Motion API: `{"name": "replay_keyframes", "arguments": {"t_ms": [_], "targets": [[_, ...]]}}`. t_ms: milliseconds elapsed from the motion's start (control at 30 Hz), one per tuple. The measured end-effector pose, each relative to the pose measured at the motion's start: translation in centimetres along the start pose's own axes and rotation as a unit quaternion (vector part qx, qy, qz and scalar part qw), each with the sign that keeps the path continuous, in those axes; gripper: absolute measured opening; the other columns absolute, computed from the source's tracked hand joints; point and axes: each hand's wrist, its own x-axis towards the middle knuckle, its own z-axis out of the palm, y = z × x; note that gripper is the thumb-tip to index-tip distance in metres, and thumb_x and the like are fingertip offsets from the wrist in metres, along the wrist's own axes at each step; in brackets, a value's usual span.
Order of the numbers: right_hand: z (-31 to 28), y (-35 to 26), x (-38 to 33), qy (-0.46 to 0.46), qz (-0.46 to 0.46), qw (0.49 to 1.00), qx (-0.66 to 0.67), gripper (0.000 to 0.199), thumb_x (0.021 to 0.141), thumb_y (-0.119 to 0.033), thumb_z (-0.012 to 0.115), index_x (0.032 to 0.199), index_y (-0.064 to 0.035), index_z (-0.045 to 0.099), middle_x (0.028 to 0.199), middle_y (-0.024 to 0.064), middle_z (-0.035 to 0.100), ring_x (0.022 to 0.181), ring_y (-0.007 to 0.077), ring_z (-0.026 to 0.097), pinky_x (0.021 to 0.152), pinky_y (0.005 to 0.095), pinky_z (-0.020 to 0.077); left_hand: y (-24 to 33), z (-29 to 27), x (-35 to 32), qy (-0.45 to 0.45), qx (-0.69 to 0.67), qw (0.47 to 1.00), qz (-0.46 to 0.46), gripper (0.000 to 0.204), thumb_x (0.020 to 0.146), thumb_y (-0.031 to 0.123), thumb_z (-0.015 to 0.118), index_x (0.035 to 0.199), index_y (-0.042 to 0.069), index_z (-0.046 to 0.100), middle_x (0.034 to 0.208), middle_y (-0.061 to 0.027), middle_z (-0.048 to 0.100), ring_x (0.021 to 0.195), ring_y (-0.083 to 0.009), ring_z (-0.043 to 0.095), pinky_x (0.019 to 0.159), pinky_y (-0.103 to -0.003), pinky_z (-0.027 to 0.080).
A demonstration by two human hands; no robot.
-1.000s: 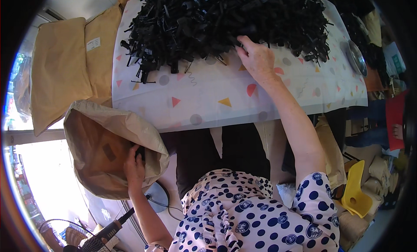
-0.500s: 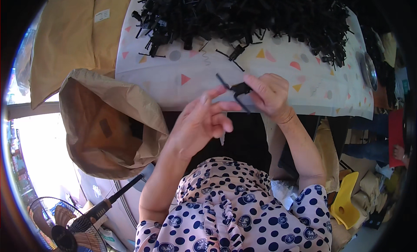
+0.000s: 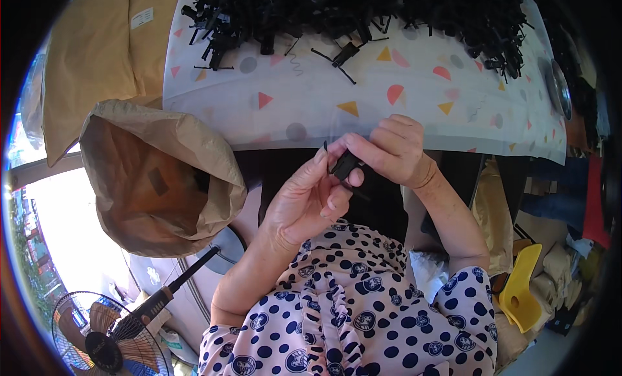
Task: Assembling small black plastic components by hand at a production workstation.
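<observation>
My left hand (image 3: 310, 196) and my right hand (image 3: 387, 149) meet just in front of the table edge, both pinching one small black plastic part (image 3: 345, 164) between their fingertips. A thin black stem sticks up from the part at my left fingertips. Behind them, a big heap of the same black parts (image 3: 363, 13) covers the far side of the table, with a few loose ones (image 3: 343, 54) lying nearer. The table has a white cloth with coloured triangles and dots (image 3: 291, 110).
An open brown paper sack (image 3: 152, 175) stands at my left, beside the table. More flat brown sacks (image 3: 91, 58) lie at the far left. A floor fan (image 3: 107, 337) is at lower left, a yellow plastic object (image 3: 518, 295) at lower right.
My right hand has drawn back from the heap with a black part. My left hand left the paper sack and came up to meet it; both now hold the part close to my body.
</observation>
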Motion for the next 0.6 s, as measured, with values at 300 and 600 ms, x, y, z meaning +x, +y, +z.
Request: {"name": "replay_keyframes", "arguments": {"t_ms": [300,600], "targets": [[2.3,-5.6,0.5,0.015,0.461,0.817,0.347,0.033,0.097,-0.023,0.051,0.123,-0.003,0.052,0.069,-0.001,0.048,0.057,0.0081,0.045,0.052,0.0213,0.0367,0.5,-0.3,-0.4,0.14,0.5,0.821,0.236,0.042,0.09,0.01,0.062,0.13,0.009,0.049,0.088,-0.0038,0.061,0.066,-0.0093,0.057,0.055,-0.018,0.042],[3.2,-7.1,2.4,-0.023,0.521,0.726,0.449,0.037,0.1,-0.026,0.044,0.129,-0.0015,0.045,0.072,-0.0037,0.046,0.059,0.0032,0.041,0.053,0.0175,0.0337,1.2,-2.1,-0.6,0.137,0.659,0.659,0.336,0.037,0.091,0.001,0.057,0.128,0.006,0.052,0.092,0.0017,0.057,0.074,-0.0046,0.054,0.062,-0.017,0.046]]}}
